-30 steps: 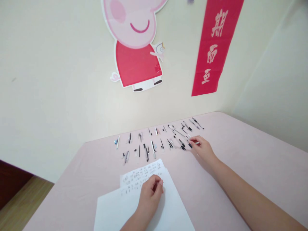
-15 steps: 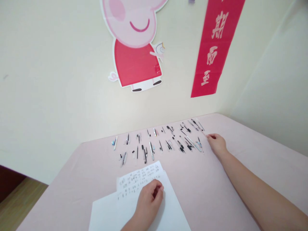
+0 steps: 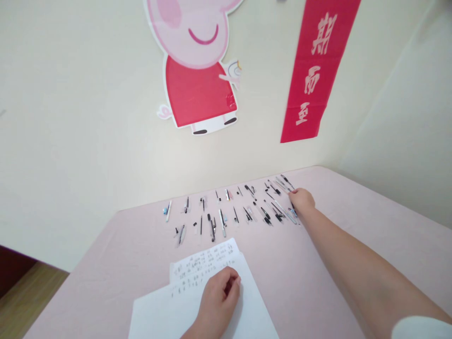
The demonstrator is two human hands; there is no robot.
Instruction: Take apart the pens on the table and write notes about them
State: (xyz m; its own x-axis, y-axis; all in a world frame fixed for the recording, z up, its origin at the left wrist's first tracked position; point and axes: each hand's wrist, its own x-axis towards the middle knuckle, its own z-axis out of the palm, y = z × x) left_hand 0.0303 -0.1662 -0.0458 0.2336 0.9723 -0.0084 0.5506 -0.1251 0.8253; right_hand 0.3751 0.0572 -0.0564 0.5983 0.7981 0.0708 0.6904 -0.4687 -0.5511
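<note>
My left hand rests on white sheets of paper, its fingers curled in toward the thumb; nothing shows in it. The upper sheet carries rows of handwriting. At the far right end of the pens, my right hand is closed, thumb and fingers pressed together. Its fingertips meet the lower end of a dark pen, and whatever they pinch is hidden. Just below the hand lies a light blue pen, among several dark pen parts.
Pens and pen parts lie in two rows across the pink tablecloth, with a white pen at the left end. Behind the table rises a pale wall bearing a cartoon pig cutout and a red banner.
My right hand has moved left and slightly up, onto the lower ends of the rightmost pens. My left hand stays on the paper.
</note>
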